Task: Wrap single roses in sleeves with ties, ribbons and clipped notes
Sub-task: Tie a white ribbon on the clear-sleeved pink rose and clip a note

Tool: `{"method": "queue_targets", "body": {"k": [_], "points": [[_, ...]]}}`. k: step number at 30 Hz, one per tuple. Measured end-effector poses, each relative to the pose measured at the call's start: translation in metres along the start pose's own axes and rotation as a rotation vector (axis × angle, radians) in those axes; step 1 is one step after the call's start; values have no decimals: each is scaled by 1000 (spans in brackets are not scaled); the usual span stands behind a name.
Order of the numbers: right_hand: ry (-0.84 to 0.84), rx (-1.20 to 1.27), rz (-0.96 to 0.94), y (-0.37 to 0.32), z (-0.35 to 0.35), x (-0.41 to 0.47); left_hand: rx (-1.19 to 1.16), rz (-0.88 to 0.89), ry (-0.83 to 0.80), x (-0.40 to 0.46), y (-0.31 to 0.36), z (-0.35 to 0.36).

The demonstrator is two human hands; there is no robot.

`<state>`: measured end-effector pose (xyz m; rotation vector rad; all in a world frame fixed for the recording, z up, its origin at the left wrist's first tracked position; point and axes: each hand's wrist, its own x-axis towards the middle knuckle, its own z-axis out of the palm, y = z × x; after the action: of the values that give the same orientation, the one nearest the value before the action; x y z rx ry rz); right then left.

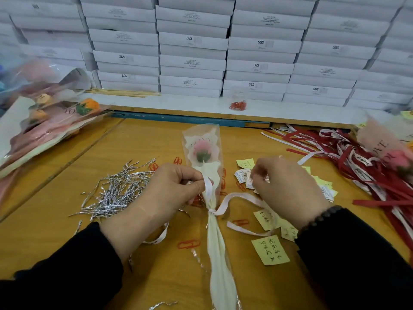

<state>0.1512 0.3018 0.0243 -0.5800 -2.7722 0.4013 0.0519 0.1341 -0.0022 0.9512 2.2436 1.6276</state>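
**A:** so what's nearest? I see a yellow sticky note [270,250] with handwriting, flat on the wooden bench [156,265], plus a red paperclip [188,244].

**B:** yep, and the sleeved rose [209,175] lies right down the middle of the bench, long axis running away from the person. Bloom end points at the far boxes, the crinkly cream tail points back at them. Clear film over it, pinched in at the waist.

**A:** hands?

**B:** left hand [166,191] has its grip closed on a loop of the pale satin ribbon [225,203] knotted at that waist. Right hand [288,189] is curled up, grip pinching the other end of the ribbon I think.

**A:** further out?

**B:** shiny silver twist ties [118,191] in a tangled heap on the left, red and white ribbons [357,162] right, stacked white boxes [192,61] behind.
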Motion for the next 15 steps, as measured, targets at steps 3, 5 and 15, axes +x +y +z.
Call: {"method": "queue_targets", "body": {"k": [3,5,15], "points": [[180,88,-123,-7,4,-4,5,20,16,0,0,0],[6,293,-173,-14,10,-7,-2,25,26,0,1,1],[-200,287,-263,-33,31,-20,-109,41,135,-1,-5,10]]}}
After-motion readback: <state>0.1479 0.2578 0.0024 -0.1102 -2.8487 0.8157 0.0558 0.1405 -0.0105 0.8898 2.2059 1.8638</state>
